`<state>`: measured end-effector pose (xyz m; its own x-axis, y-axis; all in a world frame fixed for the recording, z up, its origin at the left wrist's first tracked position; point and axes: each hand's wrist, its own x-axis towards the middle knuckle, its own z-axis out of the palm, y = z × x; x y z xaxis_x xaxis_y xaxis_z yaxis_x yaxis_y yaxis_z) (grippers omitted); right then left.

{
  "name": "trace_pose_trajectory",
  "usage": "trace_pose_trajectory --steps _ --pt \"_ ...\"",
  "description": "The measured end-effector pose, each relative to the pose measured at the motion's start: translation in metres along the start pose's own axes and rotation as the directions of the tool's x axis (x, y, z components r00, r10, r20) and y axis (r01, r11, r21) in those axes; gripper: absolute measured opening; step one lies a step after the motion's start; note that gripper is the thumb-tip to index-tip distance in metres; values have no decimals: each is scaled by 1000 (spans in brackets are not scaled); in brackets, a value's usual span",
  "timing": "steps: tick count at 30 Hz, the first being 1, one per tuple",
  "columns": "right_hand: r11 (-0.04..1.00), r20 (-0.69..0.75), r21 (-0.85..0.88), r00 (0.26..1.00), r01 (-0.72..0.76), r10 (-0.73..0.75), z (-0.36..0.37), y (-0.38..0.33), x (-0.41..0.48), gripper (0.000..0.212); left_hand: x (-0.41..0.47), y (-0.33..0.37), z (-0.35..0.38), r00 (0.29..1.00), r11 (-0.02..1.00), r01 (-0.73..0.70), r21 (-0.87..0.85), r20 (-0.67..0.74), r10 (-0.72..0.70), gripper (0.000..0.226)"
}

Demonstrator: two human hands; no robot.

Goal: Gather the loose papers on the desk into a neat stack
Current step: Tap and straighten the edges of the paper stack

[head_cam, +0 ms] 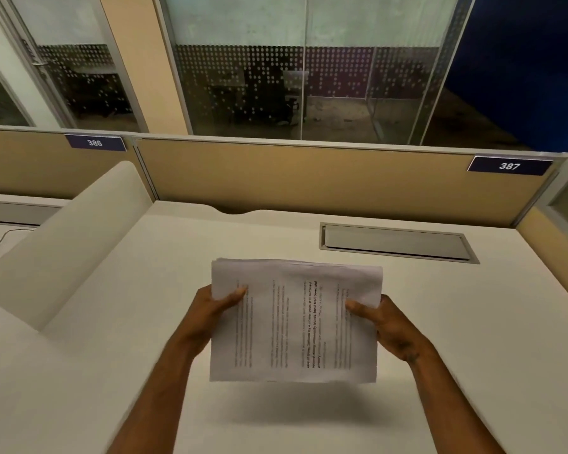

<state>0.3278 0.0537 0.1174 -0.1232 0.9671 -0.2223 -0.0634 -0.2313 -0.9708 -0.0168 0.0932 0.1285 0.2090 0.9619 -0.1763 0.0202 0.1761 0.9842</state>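
A stack of white printed papers (295,322) is held in the air above the cream desk (145,322), casting a shadow below it. The sheets lie almost flush, with a few edges slightly offset along the top. My left hand (210,311) grips the stack's left edge, thumb on the top sheet. My right hand (387,326) grips the right edge the same way. No other loose sheets show on the desk.
A grey cable hatch (394,242) is set into the desk behind the stack. A rounded cream divider (66,244) rises at the left. Tan partition panels (309,178) labelled 386 and 387 close off the back, with glass walls beyond.
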Motion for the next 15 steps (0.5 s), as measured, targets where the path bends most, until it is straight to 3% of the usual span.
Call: trace_pose_trajectory --steps 4,7,15 --pt "983 -130 -121 979 140 -156 -3 -7 -1 26 5 -11 18 979 997 -73 39 -188 79 43" --pt "960 -130 -183 963 210 -235 -6 -3 -4 30 1 -19 23 962 992 -124 23 -243 126 31" --pt "986 -271 -114 951 123 -151 7 23 -1 19 -13 -48 27 928 996 -87 -3 -365 80 40"
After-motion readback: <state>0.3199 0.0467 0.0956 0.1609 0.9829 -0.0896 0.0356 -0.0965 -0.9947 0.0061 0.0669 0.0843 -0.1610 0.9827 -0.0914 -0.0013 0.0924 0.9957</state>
